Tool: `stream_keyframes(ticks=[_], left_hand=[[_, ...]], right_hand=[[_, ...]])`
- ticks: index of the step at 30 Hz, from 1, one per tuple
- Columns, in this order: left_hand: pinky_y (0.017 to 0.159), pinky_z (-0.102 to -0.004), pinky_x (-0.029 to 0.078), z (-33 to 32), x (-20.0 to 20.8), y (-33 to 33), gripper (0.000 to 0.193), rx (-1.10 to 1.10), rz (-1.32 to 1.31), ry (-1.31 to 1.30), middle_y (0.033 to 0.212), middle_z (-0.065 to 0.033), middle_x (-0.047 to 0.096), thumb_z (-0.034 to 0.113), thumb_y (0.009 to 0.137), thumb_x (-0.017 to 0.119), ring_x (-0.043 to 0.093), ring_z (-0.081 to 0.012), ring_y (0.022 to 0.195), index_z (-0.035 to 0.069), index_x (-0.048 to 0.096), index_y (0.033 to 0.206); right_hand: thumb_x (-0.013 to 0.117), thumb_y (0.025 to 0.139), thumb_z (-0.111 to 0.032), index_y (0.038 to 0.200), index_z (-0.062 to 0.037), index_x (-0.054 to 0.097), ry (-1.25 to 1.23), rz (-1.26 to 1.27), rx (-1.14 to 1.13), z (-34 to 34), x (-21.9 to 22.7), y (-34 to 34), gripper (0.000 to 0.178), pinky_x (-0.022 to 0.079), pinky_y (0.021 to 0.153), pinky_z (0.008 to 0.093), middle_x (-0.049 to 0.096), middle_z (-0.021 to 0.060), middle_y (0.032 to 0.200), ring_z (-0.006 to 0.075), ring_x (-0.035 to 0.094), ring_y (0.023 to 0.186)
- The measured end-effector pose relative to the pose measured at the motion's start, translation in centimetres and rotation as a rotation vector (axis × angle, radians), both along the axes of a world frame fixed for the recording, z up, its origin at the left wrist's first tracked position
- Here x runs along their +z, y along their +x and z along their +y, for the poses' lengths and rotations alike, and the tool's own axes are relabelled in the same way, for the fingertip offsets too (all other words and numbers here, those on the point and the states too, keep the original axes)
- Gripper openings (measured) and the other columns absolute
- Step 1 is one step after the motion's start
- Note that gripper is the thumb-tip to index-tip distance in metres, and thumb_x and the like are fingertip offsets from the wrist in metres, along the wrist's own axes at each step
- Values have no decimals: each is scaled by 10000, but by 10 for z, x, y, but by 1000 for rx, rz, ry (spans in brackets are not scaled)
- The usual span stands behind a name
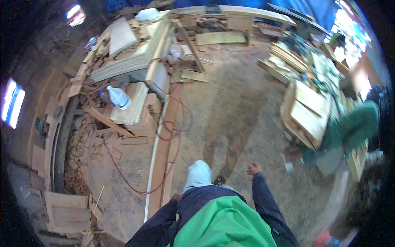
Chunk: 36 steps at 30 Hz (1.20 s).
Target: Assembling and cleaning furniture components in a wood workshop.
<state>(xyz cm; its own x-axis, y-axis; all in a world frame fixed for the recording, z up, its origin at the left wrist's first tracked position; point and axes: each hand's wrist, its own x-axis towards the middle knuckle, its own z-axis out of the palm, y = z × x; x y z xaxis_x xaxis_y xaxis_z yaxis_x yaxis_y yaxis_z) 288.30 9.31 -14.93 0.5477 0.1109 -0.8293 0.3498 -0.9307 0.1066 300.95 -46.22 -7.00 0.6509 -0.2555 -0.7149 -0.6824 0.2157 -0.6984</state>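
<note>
My right hand [254, 168] hangs in front of my dark sleeve, over the dusty floor [230, 103]. Its fingers are loosely curled, and nothing shows in them. Down by my left side, my left hand [176, 197] is a small dark patch at the cuff; its fingers are hidden. Nearest to it lie long wooden boards [159, 164] on the floor, one with a white edge. A thin red hose [181, 127] loops over these boards. My grey-clad leg [199, 173] is stretched forward between my hands.
On the left, a workbench [142, 61] bears boards and scraps. A white plastic jug [119, 98] stands on a lower wood stack. At right, a person in green trousers [349, 127] is beside stacked wooden panels [306, 109]. Another bench [234, 11] runs along the back.
</note>
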Motion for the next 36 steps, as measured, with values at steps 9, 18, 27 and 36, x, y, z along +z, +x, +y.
stream_keyframes(ticks=[9,18,27,36], left_hand=[[808,-418,445,-63,-38,292,364,-201,-265,-203,933,-163,617,375,745,502,583,-320,905,93,641,927],[622,-365,480,-131,-37,739,250,62,-121,-806,782,-94,611,147,600,632,582,-242,658,67,607,836],[445,-281,430,-293,5,1046,147,249,-182,-844,640,-15,528,-29,684,537,536,-152,575,110,499,715],[493,-352,472,-366,-41,1221,123,-261,-61,-705,564,-101,563,146,764,474,575,-216,538,82,546,689]], right_hand=[[566,839,-154,1189,-20,377,389,-470,73,18,160,325,420,520,697,388,565,185,1008,269,612,842],[554,847,-208,1106,-33,486,442,-353,238,-15,187,522,320,512,682,335,567,88,1023,212,605,849],[564,842,-224,1111,-29,442,425,-327,50,-99,130,735,354,512,589,317,577,99,963,193,610,737],[539,858,-185,1101,-2,433,280,-451,41,-239,156,995,322,506,592,277,574,85,912,154,602,737]])
